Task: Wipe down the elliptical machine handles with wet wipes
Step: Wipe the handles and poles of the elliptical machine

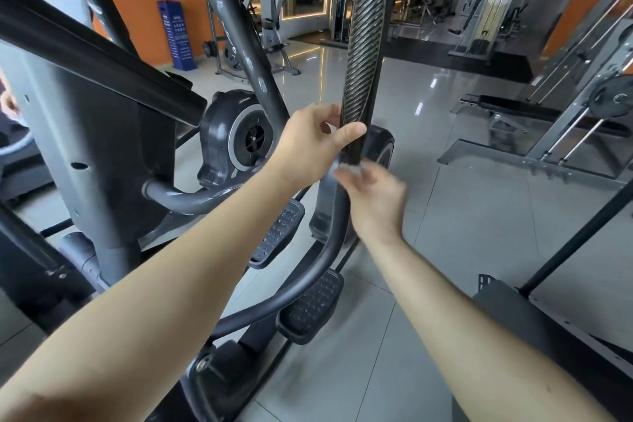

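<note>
A person's left hand (313,140) closes its grip round the elliptical's ribbed handle (365,44), seemingly to steady it, while the right hand (375,193), blurred just below, has a grip that cannot be told.

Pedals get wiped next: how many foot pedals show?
2: the far pedal mid-frame, the near pedal just below it, closer to the camera. More may be hidden.

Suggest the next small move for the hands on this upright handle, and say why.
Probably draw the right hand upward over the tall black ribbed handle while the left hand steadies it. The left hand grips the handle's lower end. The right hand is blurred just below, with something pale at its fingertips, possibly the wipe. Most of the ribbed length lies above both hands.
</note>
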`<action>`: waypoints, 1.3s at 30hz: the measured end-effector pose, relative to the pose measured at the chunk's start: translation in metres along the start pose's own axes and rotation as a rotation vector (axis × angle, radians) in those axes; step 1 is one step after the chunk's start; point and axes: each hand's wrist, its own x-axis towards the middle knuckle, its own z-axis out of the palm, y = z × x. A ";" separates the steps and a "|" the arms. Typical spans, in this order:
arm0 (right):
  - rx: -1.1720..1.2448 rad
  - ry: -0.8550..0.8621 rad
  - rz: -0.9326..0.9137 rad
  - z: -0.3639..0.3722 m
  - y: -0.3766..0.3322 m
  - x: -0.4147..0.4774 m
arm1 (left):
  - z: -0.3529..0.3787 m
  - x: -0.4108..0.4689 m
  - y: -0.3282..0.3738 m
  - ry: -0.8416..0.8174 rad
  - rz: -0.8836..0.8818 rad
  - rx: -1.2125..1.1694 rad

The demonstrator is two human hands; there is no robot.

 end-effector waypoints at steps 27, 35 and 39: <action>-0.077 0.092 0.068 0.019 0.021 -0.028 | -0.011 -0.025 -0.011 -0.007 -0.051 -0.075; -0.184 0.050 0.138 -0.013 0.002 -0.031 | -0.008 -0.058 -0.030 0.034 -0.184 -0.062; -0.076 -0.007 0.114 -0.017 -0.015 -0.031 | -0.001 -0.082 -0.036 0.017 -0.275 -0.164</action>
